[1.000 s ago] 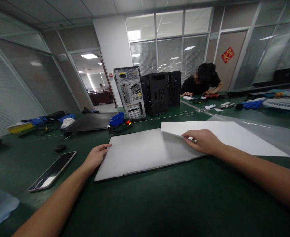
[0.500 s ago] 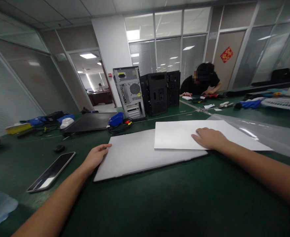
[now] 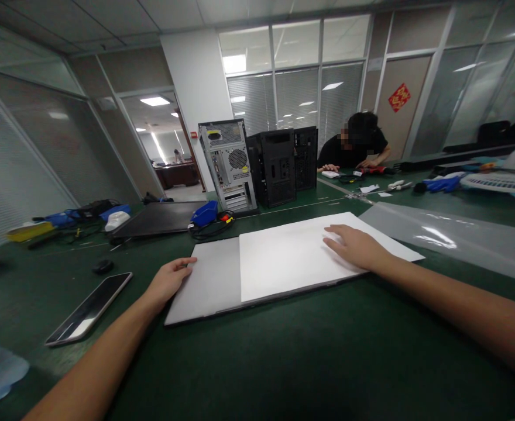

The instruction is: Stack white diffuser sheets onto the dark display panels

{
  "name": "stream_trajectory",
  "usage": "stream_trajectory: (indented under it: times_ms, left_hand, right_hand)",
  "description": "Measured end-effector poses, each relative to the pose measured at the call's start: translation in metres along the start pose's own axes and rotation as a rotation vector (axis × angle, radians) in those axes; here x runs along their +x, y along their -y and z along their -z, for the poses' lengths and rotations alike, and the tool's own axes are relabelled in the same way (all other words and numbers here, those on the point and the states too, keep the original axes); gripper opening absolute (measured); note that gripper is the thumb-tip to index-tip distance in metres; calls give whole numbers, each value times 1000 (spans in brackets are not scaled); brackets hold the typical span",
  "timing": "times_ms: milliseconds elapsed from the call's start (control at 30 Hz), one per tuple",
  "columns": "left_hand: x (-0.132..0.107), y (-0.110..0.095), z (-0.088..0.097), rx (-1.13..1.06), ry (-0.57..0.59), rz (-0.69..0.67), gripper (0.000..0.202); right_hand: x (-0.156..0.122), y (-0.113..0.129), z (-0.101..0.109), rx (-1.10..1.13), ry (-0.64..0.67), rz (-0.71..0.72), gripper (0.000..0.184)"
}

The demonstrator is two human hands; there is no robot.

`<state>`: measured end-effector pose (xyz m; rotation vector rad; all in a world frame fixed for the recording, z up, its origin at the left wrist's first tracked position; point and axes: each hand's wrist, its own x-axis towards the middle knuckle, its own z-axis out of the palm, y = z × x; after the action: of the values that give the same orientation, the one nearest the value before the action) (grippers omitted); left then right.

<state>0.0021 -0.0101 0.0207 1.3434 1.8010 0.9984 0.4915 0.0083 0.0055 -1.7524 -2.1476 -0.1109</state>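
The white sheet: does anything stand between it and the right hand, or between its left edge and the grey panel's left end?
Nothing visible separates the right hand and the white sheet; they appear to touch. Toward the left end of the grey panel, only the left hand intrudes, fingertips at its edge.

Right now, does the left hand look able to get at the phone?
Probably yes: the phone lies uncovered on the green table, left of the left forearm, with nothing visible between. The left hand would have to leave the left edge of the panel first.
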Motion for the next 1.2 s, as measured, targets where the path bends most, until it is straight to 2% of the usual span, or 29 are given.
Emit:
stream_trajectory:
  times_ms: [133, 233, 333, 500, 600, 867, 1200]
  left_hand:
    - [0, -1, 0, 26, -23, -12, 48]
    - [-1, -3, -1, 11, -15, -9, 48]
    - [-2, -4, -2, 21, -10, 3, 49]
    - [0, -1, -1, 58, -35, -13, 48]
    - [2, 1, 1, 43, -32, -32, 49]
    - [4, 2, 2, 49, -31, -36, 49]
    - [6, 6, 1, 7, -23, -53, 54]
  right_hand:
    - [0, -6, 1, -145, 60, -90, 58]
    - [-1, -5, 0, -180, 101, -102, 60]
    - [-3, 2, 0, -124, 88, -38, 63]
    - [-8, 16, 6, 98, -6, 123, 67]
    - [-9, 17, 7, 114, -35, 176, 64]
    - [-9, 13, -3, 15, 54, 245, 65]
    - [-15, 27, 4, 70, 116, 316, 72]
